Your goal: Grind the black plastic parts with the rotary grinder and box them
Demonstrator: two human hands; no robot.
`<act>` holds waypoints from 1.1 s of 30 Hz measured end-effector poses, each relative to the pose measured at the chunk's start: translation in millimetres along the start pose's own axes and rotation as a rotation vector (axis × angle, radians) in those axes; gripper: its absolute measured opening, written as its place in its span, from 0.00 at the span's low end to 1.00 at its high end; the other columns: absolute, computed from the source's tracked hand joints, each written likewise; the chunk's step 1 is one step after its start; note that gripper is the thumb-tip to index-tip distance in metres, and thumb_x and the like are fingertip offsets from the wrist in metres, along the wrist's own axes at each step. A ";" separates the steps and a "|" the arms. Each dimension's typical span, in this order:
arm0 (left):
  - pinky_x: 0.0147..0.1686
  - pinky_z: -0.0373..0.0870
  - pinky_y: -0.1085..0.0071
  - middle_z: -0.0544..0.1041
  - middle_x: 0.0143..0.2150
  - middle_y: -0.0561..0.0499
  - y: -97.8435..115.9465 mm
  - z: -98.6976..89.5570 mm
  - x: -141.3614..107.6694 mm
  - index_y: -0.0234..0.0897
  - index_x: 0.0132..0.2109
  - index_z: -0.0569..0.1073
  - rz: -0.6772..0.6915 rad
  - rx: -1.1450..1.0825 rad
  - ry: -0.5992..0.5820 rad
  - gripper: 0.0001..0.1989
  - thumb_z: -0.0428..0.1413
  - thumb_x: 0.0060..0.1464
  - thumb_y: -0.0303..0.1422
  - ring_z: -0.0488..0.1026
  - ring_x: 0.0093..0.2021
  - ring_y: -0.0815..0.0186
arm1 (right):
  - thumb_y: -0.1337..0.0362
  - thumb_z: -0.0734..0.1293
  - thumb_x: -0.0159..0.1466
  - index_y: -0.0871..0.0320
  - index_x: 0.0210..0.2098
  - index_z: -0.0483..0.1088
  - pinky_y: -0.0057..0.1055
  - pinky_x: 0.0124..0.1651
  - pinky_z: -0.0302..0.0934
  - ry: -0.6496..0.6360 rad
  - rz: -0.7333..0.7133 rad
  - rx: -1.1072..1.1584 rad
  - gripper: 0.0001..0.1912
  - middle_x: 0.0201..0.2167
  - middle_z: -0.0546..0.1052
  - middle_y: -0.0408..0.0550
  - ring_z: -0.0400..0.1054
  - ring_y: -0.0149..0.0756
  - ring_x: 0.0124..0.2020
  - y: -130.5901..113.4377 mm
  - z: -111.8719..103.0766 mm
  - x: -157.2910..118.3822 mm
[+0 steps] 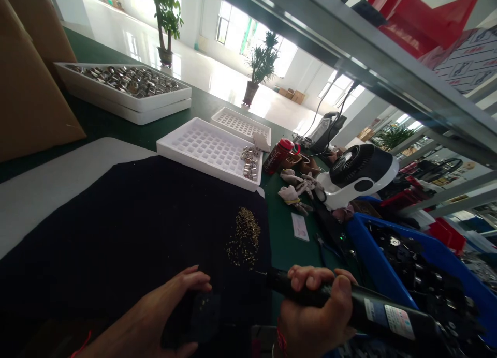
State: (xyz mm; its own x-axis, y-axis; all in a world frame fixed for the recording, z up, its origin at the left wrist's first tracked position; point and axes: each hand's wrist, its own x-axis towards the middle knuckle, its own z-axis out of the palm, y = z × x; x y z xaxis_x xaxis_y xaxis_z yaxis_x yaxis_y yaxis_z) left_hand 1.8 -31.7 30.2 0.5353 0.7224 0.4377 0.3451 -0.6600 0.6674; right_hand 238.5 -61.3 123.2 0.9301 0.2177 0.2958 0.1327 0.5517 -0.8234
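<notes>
My right hand (316, 306) is wrapped round a black electric screwdriver (373, 311) whose thin bit points left over the dark cloth (147, 228). Just beyond the bit lies a loose pile of tiny brass-coloured screws (246, 234). At the lower middle my left hand (171, 306) grips a dark, block-like part (200, 314) between fingers and thumb. Its details are lost in shadow against the cloth. The bit and this part are apart.
A white foam tray (186, 153) holds several metal pieces (250, 161) at its right end. Left of it stands another tray (128, 107) full of metal parts. A red bottle (279, 153), gloves (295, 190), a fan (357, 174) and a blue bin (380, 265) of black parts line the right.
</notes>
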 end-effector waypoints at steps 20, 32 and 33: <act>0.56 0.81 0.71 0.87 0.58 0.59 2.1 -0.8 3.7 0.57 0.64 0.70 -0.010 -0.015 -0.016 0.46 0.63 0.36 0.23 0.86 0.56 0.55 | 0.57 0.73 0.64 0.54 0.39 0.69 0.31 0.25 0.66 -0.014 0.023 -0.013 0.11 0.19 0.66 0.32 0.60 0.29 0.17 5.1 11.4 -1.1; 0.55 0.79 0.73 0.87 0.55 0.62 4.3 -1.2 7.1 0.59 0.64 0.69 0.003 0.007 -0.004 0.46 0.62 0.35 0.23 0.86 0.55 0.58 | 0.58 0.73 0.63 0.54 0.38 0.69 0.31 0.25 0.66 0.000 0.023 -0.021 0.10 0.18 0.65 0.32 0.60 0.29 0.16 5.6 14.4 -1.5; 0.55 0.79 0.73 0.87 0.55 0.62 4.6 -1.7 7.5 0.59 0.64 0.68 0.003 0.005 -0.009 0.46 0.62 0.36 0.24 0.86 0.56 0.58 | 0.58 0.73 0.63 0.54 0.38 0.69 0.31 0.25 0.67 0.000 0.023 -0.022 0.10 0.18 0.66 0.32 0.60 0.29 0.17 5.8 14.4 -1.1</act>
State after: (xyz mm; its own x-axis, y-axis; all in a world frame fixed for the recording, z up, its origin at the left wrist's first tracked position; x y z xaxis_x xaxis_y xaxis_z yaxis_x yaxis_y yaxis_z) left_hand 6.2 -28.9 37.5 0.5430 0.7186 0.4345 0.3472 -0.6632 0.6630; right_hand 233.3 -46.8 125.1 0.9329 0.2307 0.2765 0.1185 0.5284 -0.8407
